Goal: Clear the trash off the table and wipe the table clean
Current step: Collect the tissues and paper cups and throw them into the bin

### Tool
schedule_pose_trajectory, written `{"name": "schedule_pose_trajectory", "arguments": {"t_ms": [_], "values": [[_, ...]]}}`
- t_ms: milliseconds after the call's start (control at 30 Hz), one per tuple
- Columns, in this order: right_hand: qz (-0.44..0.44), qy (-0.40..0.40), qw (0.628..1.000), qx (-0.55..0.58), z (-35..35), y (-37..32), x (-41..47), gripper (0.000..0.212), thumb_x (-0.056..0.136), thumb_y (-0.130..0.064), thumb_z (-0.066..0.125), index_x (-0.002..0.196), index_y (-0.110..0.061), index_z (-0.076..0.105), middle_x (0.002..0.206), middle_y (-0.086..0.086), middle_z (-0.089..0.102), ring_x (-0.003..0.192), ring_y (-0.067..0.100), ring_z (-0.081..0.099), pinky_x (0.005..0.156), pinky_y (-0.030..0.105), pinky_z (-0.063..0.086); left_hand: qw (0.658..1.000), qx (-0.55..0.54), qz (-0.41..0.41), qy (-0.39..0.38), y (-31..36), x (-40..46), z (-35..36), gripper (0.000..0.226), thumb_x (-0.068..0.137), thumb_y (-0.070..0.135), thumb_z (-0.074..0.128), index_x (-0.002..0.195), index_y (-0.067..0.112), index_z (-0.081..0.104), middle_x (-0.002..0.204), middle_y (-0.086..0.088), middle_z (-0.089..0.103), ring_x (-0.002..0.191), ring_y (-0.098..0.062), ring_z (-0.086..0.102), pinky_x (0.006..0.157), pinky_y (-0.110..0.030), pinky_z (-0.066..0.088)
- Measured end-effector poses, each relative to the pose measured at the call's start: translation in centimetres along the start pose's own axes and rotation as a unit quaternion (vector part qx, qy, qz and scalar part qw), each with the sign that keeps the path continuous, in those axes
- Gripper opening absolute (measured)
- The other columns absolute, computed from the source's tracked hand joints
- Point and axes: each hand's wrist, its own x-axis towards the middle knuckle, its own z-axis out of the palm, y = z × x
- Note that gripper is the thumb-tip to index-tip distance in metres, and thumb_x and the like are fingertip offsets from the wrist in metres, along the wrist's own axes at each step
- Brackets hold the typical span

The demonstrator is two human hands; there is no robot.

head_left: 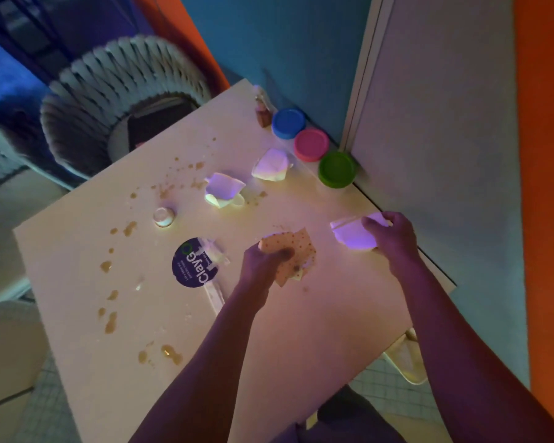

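A white table (301, 330) is spattered with brown stains (111, 322). My left hand (261, 265) grips a spotted tan cloth (301, 251) near the table's middle. My right hand (394, 236) grips a crumpled white paper (352, 235) by the table's right edge. Two more crumpled white papers (223, 188) (271, 164) lie farther back. A dark round sticker or lid (191, 262) with white lettering and a white scrap lies left of my left hand. A small clear cap (163, 215) sits among the stains.
Three tubs with blue (288, 123), pink (311, 144) and green (337, 169) lids line the far right edge by the wall. A small brown object (263, 115) stands behind them. A woven basket (122, 100) sits beyond the far corner. Something pale (406, 356) lies under the right edge.
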Motion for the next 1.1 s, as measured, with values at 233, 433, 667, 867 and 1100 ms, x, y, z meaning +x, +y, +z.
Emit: {"name": "schedule_pose_trajectory", "arguments": {"t_ms": [233, 433, 667, 867, 1100], "values": [[0.030, 0.020, 0.999, -0.036, -0.2, 1.2, 1.6, 0.050, 0.076, -0.039, 0.080, 0.116, -0.016, 0.061, 0.122, 0.014, 0.064, 0.104, 0.033, 0.064, 0.089, 0.047, 0.054, 1.000, 0.000, -0.006, 0.002, 0.1, 0.7, 1.5, 0.032, 0.079, -0.011, 0.069, 0.105, 0.008, 0.073, 0.088, -0.009, 0.073, 0.078, -0.022, 0.068, 0.068, -0.032, 0.056], [0.033, -0.013, 0.996, -0.079, 0.2, 1.3, 2.2, 0.055, 0.077, -0.036, 0.081, 0.121, -0.009, 0.062, 0.125, 0.016, 0.065, 0.113, 0.033, 0.062, 0.095, 0.038, 0.048, 0.999, -0.015, -0.031, -0.013, 0.1, 1.1, 2.5, 0.029, 0.073, -0.003, 0.076, 0.099, 0.009, 0.074, 0.089, -0.012, 0.074, 0.079, -0.026, 0.068, 0.071, -0.035, 0.054], [0.024, -0.051, 0.991, -0.125, 0.5, 1.6, 2.7, 0.047, 0.077, -0.040, 0.080, 0.112, -0.011, 0.069, 0.110, 0.011, 0.072, 0.098, 0.031, 0.068, 0.082, 0.036, 0.052, 0.998, 0.001, -0.060, -0.019, -0.4, 1.8, 4.2, 0.027, 0.080, -0.004, 0.072, 0.106, 0.001, 0.074, 0.086, -0.013, 0.072, 0.070, -0.023, 0.065, 0.052, -0.025, 0.049], [0.032, -0.060, 0.988, -0.138, 1.7, 1.0, 2.8, 0.049, 0.079, -0.035, 0.078, 0.122, -0.018, 0.062, 0.123, 0.011, 0.066, 0.110, 0.032, 0.063, 0.090, 0.037, 0.051, 0.997, 0.020, -0.068, -0.006, -0.5, 2.0, 4.7, 0.029, 0.082, -0.004, 0.070, 0.110, -0.004, 0.072, 0.085, -0.015, 0.069, 0.058, -0.016, 0.061, 0.044, -0.021, 0.043], [-0.007, -0.087, 0.991, -0.100, 1.5, 0.7, 2.0, 0.044, 0.079, -0.027, 0.079, 0.118, -0.015, 0.061, 0.114, 0.008, 0.068, 0.104, 0.029, 0.063, 0.087, 0.037, 0.052, 0.997, 0.017, -0.081, 0.010, 0.0, 1.5, 4.0, 0.032, 0.075, 0.001, 0.071, 0.106, 0.007, 0.074, 0.084, -0.011, 0.072, 0.070, -0.025, 0.063, 0.051, -0.025, 0.044]]}}
